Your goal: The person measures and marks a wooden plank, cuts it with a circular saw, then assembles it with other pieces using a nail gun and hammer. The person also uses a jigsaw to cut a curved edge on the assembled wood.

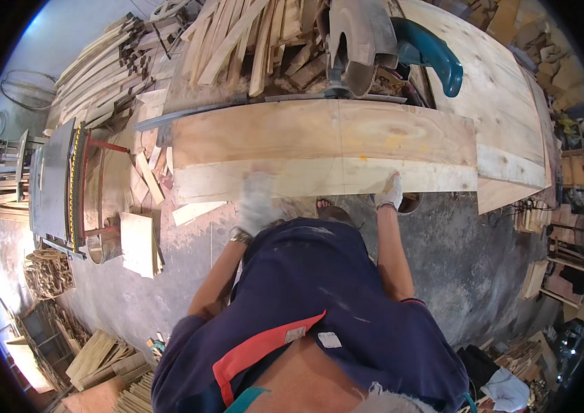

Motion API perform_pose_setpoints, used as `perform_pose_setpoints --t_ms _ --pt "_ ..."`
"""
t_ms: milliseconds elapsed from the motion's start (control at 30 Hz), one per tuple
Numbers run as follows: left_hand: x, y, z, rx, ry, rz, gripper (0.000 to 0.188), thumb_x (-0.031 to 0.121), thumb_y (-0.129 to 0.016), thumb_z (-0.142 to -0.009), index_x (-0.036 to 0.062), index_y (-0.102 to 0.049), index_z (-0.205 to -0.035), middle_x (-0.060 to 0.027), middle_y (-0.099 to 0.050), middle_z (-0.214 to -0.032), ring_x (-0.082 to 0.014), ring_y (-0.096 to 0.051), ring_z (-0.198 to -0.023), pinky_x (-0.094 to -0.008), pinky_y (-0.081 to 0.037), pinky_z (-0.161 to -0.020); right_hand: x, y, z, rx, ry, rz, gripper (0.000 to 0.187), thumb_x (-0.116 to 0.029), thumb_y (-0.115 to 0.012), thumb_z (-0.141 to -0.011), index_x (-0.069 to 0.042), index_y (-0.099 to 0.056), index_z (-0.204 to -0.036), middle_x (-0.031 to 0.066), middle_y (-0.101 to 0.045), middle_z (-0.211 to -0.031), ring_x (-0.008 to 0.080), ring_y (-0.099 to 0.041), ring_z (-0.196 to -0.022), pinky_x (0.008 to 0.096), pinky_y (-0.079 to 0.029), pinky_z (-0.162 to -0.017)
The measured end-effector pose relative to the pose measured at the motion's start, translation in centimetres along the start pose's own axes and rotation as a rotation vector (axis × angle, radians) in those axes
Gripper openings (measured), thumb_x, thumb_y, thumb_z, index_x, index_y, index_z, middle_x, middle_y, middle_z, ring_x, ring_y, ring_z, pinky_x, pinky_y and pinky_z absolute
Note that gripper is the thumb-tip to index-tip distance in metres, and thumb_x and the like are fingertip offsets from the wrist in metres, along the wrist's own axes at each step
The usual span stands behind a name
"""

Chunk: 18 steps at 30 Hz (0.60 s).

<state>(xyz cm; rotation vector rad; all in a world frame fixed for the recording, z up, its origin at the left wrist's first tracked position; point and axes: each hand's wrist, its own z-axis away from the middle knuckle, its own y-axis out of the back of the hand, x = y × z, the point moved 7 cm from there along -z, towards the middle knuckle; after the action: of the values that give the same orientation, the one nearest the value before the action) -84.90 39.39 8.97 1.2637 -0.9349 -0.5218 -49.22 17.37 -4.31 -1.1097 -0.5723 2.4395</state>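
Observation:
A long plywood board (264,134) lies crosswise in front of me, its near edge towards my body. My right hand (390,191), in a white work glove, grips that near edge at the right, with the thumb side over the top; the fingers beneath are hidden. My left hand (257,199), also gloved, is smeared by motion close to the near edge at the left, and its fingers cannot be made out. Just beyond the board's far edge stands a power saw with a grey blade guard (361,41) and a teal handle (433,55).
Behind the board lie loose wood strips (237,41), with more stacked at the far left (99,69). A large plywood sheet (481,82) extends to the right. A grey panelled machine (54,182) stands at the left. Offcuts (140,244) lean near it on the concrete floor (454,255).

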Motion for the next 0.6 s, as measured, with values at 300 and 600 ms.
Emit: perform_pose_setpoints --t_ms 300,600 --pt "3.5 -0.7 -6.2 0.125 -0.148 -0.496 0.074 0.025 -0.065 -0.083 -0.0026 -0.044 -0.148 -0.0279 -0.044 -0.152 -0.0512 -0.046 -0.136 -0.0568 -0.037 -0.115 -1.3 0.4 -0.1 -0.009 -0.109 0.019 0.049 -0.031 -0.070 -0.098 -0.010 -0.057 -0.140 0.0076 -0.064 -0.130 0.0301 -0.063 -0.119 0.0529 -0.053 -0.103" --pt "4.3 1.4 -6.6 -0.003 -0.202 -0.282 0.074 0.018 -0.066 -0.078 -0.0047 -0.045 -0.145 -0.0295 -0.046 -0.150 -0.0515 -0.048 -0.134 -0.0564 -0.040 -0.113 -3.0 -1.8 0.6 0.004 0.092 0.046 0.049 -0.032 -0.073 -0.095 -0.009 -0.058 -0.135 0.0096 -0.066 -0.124 0.0296 -0.066 -0.108 0.0527 -0.058 -0.090"
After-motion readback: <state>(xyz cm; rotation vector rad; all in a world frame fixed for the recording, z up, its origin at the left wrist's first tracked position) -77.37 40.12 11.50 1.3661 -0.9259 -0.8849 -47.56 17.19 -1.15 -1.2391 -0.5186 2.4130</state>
